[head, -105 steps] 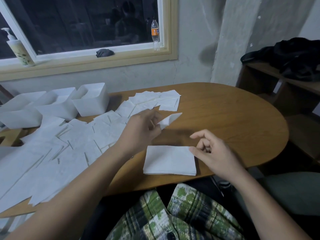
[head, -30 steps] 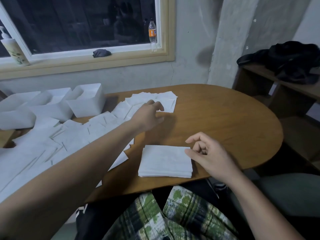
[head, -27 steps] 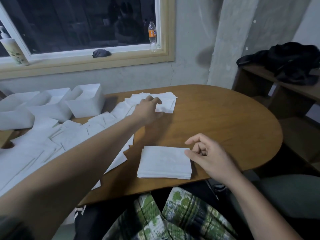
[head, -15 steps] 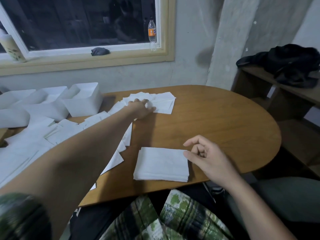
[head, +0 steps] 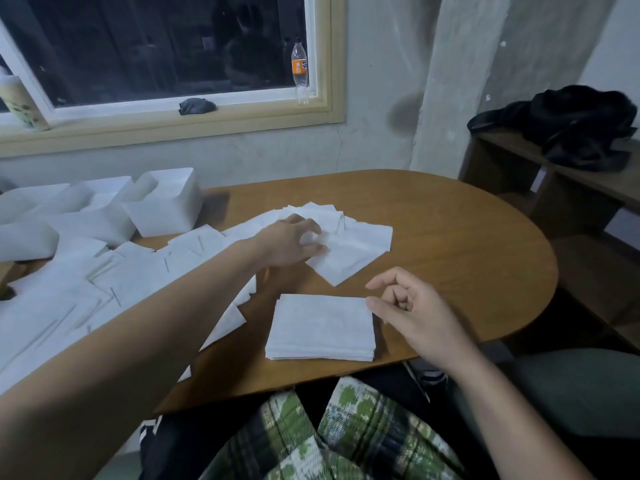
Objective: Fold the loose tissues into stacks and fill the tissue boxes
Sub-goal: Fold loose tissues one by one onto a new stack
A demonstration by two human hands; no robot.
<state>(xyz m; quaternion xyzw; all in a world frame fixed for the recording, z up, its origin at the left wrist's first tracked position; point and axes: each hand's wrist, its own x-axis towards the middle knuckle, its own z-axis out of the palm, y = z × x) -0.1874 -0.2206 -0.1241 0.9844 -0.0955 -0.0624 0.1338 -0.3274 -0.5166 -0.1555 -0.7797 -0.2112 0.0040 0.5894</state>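
A neat stack of folded white tissues (head: 322,327) lies near the table's front edge. My right hand (head: 412,313) hovers at the stack's right edge, fingers loosely curled, holding nothing. My left hand (head: 289,242) reaches across the table and pinches one loose tissue (head: 349,252), which lies drawn out from the far pile (head: 318,211) toward the stack. Many loose tissues (head: 104,278) cover the table's left side. White tissue boxes (head: 166,202) stand at the back left.
The wooden table (head: 450,244) has a rounded right end. A wooden shelf with black cloth (head: 575,123) stands right. On the window sill are a bottle (head: 299,72), a dark cloth (head: 196,106) and a pump bottle (head: 19,103).
My left hand reached out to the far pile, took hold of one tissue and has pulled it back toward the stack. My right hand has stayed by the stack's right edge.
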